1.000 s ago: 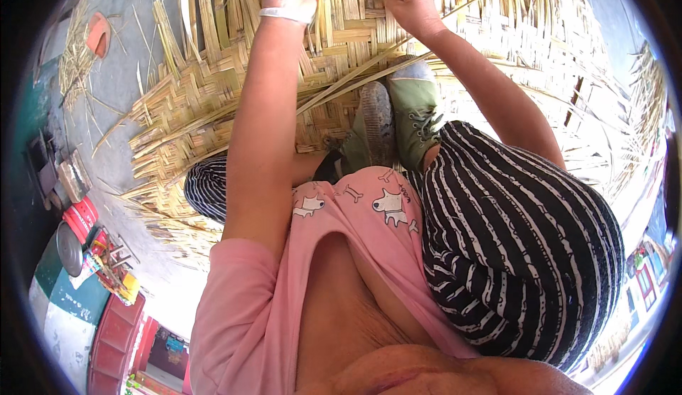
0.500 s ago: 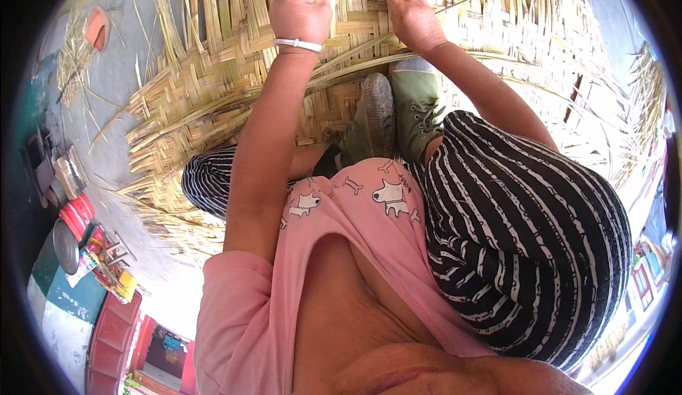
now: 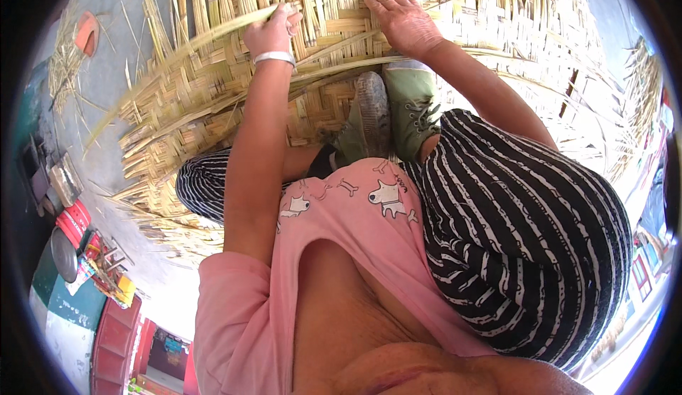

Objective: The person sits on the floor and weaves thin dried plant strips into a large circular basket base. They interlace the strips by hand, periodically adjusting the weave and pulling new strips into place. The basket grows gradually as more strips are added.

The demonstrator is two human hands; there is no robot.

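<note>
A large woven mat (image 3: 199,111) of flat straw-coloured strips spreads under me, its loose strip ends standing up along the far side. My left hand (image 3: 270,31), with a white band at the wrist, pinches a long pale strip (image 3: 213,33). That strip trails off to the left across the mat, its far end blurred. My right hand (image 3: 405,22) lies on the weave farther right, fingers stretched forward and pressed down on the strips. Between my arms, my green lace-up shoes (image 3: 412,96) rest on the mat.
Cut straw (image 3: 67,68) lies in a heap on the grey floor at the left, beside an orange curved piece (image 3: 87,34). Another straw bundle (image 3: 639,104) is at the far right. A round dark pan (image 3: 64,254) and red items stand lower left.
My left hand has come nearer and a little left, bringing the strip down across the mat. My right hand has shifted slightly left and stays on the weave.
</note>
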